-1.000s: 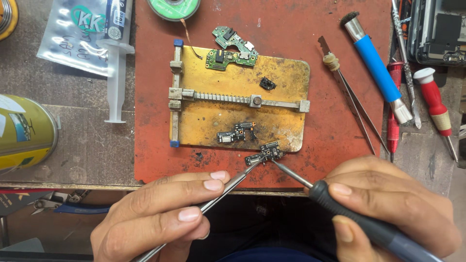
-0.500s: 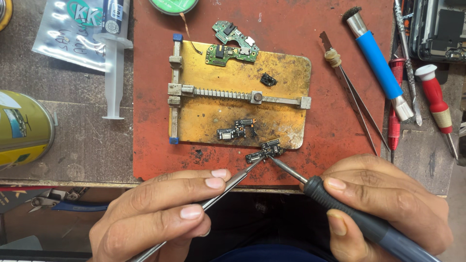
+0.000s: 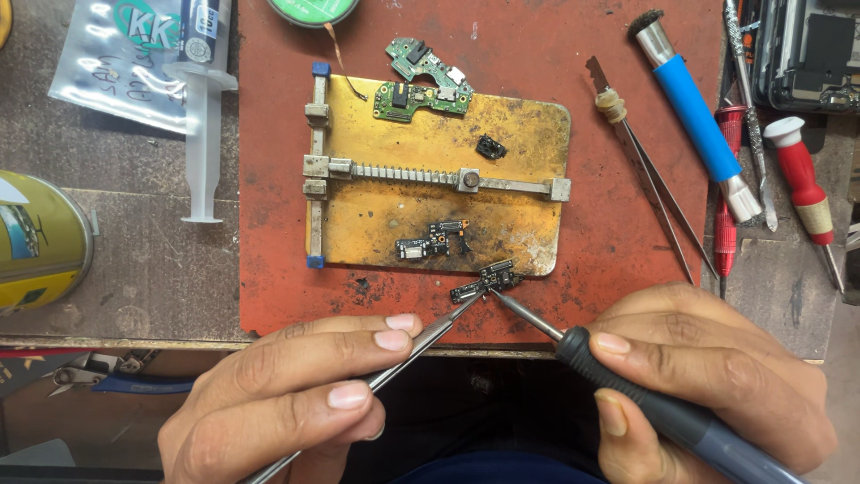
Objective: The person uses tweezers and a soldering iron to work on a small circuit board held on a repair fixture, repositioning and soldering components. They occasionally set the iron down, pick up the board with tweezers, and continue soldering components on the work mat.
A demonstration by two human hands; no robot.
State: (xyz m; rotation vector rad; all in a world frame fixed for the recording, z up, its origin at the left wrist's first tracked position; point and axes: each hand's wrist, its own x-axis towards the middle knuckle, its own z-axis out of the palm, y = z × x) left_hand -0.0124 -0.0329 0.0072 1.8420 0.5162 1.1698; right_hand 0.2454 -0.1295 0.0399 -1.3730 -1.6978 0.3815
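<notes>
My left hand (image 3: 296, 394) grips thin metal tweezers (image 3: 421, 345) whose tips pinch a small dark circuit strip (image 3: 484, 283) lying at the front edge of a scorched brass holder plate (image 3: 520, 134). My right hand (image 3: 708, 376) holds a dark soldering iron (image 3: 627, 390); its tip touches the same strip from the right. Another small board piece (image 3: 434, 240) rests on the plate. A green circuit board (image 3: 421, 85) lies across the plate's far edge, with a tiny black component (image 3: 490, 147) nearby.
A red mat (image 3: 269, 224) covers the wooden bench. To the right lie spare tweezers (image 3: 649, 179), a blue-handled brush (image 3: 694, 112) and a red screwdriver (image 3: 802, 184). A syringe (image 3: 204, 108), plastic bag (image 3: 125, 54) and yellow tin (image 3: 36, 242) sit left. A green solder reel (image 3: 313, 9) is behind.
The view has drifted slightly. Both hands hold the tweezers and iron on the small strip as before, with almost no movement.
</notes>
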